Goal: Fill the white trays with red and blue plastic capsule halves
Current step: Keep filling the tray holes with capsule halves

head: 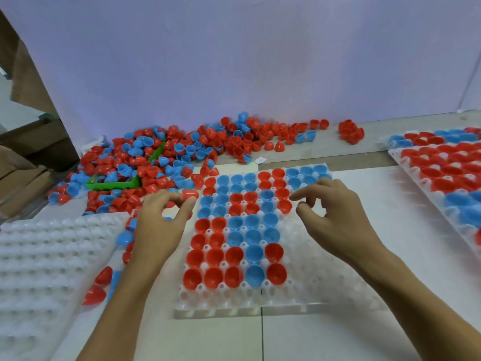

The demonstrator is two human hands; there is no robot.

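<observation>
We are filling the middle white tray (307,295) with capsule halves, one cup at a time.

Our left hand (158,225) is pinching a red capsule half (190,195) between thumb and fingertips at the tray's far-left corner, near the loose pile (166,157) on the table (364,194), so each pick is a short reach. Our right hand (330,212) is hovering over the tray's right side with fingers loosely curled and holding nothing, apparently ready to seat a piece. The halves already in the tray are sitting open side up in its left and far cups, while the near row and right columns are waiting bare. An empty tray (46,256) is lying to the left, a filled tray (442,173) to the right, probably to keep the finished work apart.
</observation>
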